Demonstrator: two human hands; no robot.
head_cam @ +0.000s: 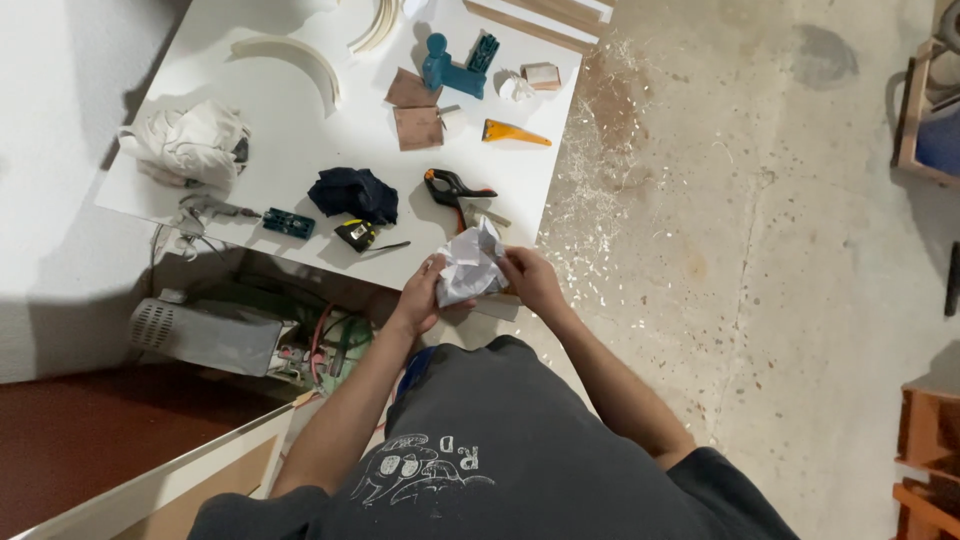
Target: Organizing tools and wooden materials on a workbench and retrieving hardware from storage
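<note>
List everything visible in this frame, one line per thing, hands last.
table: 1, white, upper left
crumpled sheet: 1, white, held at the table's near corner
spring clamp: 1, black and orange, near that corner
dark cloth: 1, navy, table middle
white rag: 1, table's left edge
teal jig: 1, far end
brown squares: 2, beside the jig
orange triangle: 1, right edge
wood shavings: scattered, pale, concrete floor
left hand: on the sheet
right hand: on the sheet

No packages, labels, signs or screens show on the white table (300,130) or the floor.
</note>
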